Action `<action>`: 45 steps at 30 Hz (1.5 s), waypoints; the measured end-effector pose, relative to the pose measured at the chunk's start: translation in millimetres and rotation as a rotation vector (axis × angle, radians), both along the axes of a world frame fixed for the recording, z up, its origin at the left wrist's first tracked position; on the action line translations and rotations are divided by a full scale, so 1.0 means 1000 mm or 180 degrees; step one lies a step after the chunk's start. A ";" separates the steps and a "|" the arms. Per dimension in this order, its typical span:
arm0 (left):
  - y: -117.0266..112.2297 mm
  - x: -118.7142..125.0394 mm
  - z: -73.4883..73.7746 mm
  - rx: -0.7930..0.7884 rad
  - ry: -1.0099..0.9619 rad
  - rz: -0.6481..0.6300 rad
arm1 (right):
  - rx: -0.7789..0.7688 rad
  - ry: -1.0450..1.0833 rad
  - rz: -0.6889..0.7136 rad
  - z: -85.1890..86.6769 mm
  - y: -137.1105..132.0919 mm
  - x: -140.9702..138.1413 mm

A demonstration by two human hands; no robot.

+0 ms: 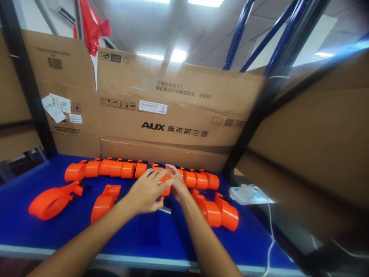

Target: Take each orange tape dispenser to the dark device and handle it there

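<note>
Amid the back row, an orange plastic tape dispenser (165,186) is between my two hands. My left hand (147,191) curls its fingers over the near side of it. On its other side, my right hand (177,181) wraps its fingers around the back and top edge. The fingers partly hide the piece. A row of similar orange tape dispensers (111,168) with dark tips extends to both sides behind my hands.
A blue tabletop (123,238) holds everything. Loose orange dispensers lie at the left (52,202), beside my left forearm (102,206) and at the right (229,215). A white power strip (249,195) with a cable stands at the right edge. Cardboard (173,111) walls the back.
</note>
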State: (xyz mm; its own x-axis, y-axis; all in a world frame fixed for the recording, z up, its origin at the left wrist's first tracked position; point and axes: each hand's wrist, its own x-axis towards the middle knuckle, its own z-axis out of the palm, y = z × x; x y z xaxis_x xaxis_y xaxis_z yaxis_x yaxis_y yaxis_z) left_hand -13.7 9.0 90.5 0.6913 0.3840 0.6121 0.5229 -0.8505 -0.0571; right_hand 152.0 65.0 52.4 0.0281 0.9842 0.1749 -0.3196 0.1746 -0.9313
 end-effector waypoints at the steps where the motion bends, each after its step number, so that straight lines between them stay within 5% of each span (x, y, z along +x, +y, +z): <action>1: 0.003 0.003 -0.004 -0.0119 -0.0156 -0.0097 | 0.0004 0.0074 -0.0112 -0.005 0.002 0.002; 8: 0.029 0.018 -0.046 -0.1739 -0.2488 -0.0814 | 0.0241 0.0291 -0.0573 -0.020 0.003 -0.001; 14: 0.059 0.025 -0.073 -0.3423 -0.4361 -0.0828 | 0.0621 -0.0234 -0.0633 -0.021 -0.009 -0.010; 23: 0.064 0.006 -0.076 -0.3638 -0.4762 -0.0596 | 0.0388 -0.0795 -0.0169 -0.027 -0.019 -0.011; 45: 0.047 0.007 -0.061 -0.3700 -0.4460 -0.0552 | 0.0341 -0.1349 -0.0217 -0.026 -0.026 -0.009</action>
State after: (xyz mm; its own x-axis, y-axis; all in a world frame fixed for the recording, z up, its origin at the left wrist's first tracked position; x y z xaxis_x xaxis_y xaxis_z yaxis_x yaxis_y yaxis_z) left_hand -7.0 55.7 29.6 0.0368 0.9761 0.2142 -0.4281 -0.1783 0.8860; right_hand 142.9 39.3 26.9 -0.0038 0.9582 0.2860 0.1022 0.2849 -0.9531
